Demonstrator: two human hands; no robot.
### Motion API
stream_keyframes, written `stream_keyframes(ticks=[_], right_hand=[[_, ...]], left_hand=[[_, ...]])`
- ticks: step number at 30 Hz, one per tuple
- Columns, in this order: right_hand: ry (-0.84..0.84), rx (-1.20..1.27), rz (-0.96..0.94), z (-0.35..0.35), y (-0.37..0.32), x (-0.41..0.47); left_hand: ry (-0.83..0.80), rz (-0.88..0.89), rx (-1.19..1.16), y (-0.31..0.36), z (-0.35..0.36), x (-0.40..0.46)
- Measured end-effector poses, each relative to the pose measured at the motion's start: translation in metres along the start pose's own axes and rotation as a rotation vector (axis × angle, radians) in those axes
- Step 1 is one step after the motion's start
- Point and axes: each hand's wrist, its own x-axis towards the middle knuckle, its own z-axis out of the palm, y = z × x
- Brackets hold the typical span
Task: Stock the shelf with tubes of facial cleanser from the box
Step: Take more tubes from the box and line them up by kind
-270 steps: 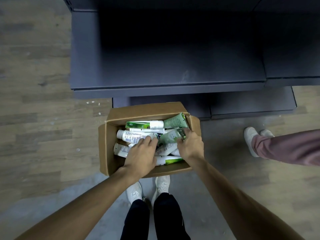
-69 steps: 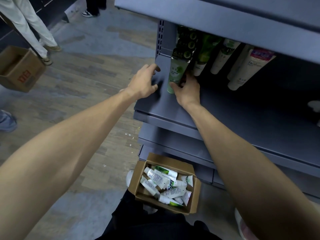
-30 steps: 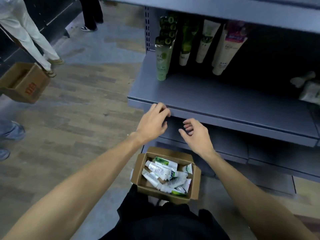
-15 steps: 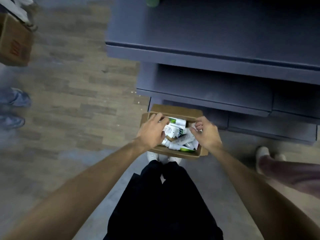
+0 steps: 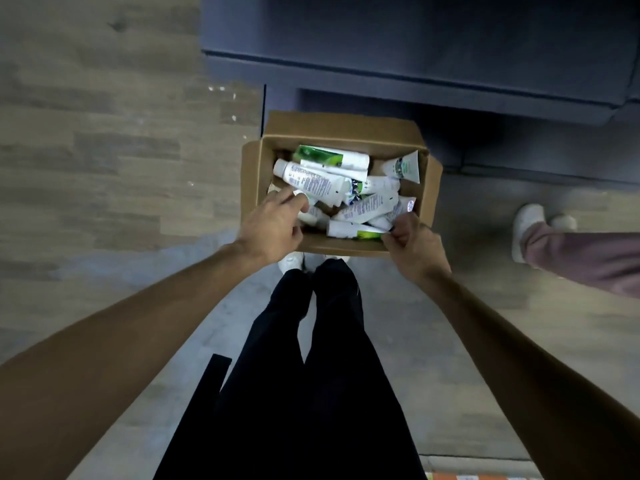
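Observation:
An open cardboard box (image 5: 341, 128) stands on the floor in front of my feet, holding several white and green tubes of facial cleanser (image 5: 313, 178). My left hand (image 5: 273, 226) reaches over the box's near left corner, fingertips resting on the tubes there without closing around one. My right hand (image 5: 412, 244) is at the near right corner, thumb and forefinger pinched on the green end of a white tube (image 5: 353, 232) that lies along the near wall. The dark grey shelf (image 5: 415, 46) juts out above the box; no stocked tubes are in view.
My legs in black trousers (image 5: 322, 341) and white shoes (image 5: 292, 263) stand just behind the box. Another person's leg and white shoe (image 5: 530, 233) are on the floor to the right. Lower shelf ledges (image 5: 519, 161) sit behind the box. Wood-look floor extends left.
My view has dropped from the shelf to the box. Both empty hands came down from the shelf edge into the box, and the right one has closed on a tube's end.

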Motion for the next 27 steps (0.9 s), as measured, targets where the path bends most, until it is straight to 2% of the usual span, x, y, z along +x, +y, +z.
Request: stream_keyframes(ticks=[7,13,19,23,27], right_hand=[[0.0,0.029,-0.025,0.037,-0.007,0.026],[-0.019,-0.059,0.129,0.053,-0.011,0.055],[-0.083,-0.013,0.344,0.069,-0.022,0.075],[0.017,0.046,0.279,0.081,-0.026,0.078],[0.038,0.141,0.204,0.084,-0.024,0.081]], left_hand=[[-0.053,-0.025,-0.056,-0.018,0.04,0.014],[-0.179,-0.09,-0.05,-0.028,0.051,0.046],[-0.284,-0.077,0.153,-0.042,0.066,0.073],[-0.278,0.007,0.299,-0.046,0.072,0.08],[-0.226,0.082,0.475,-0.052,0.078,0.085]])
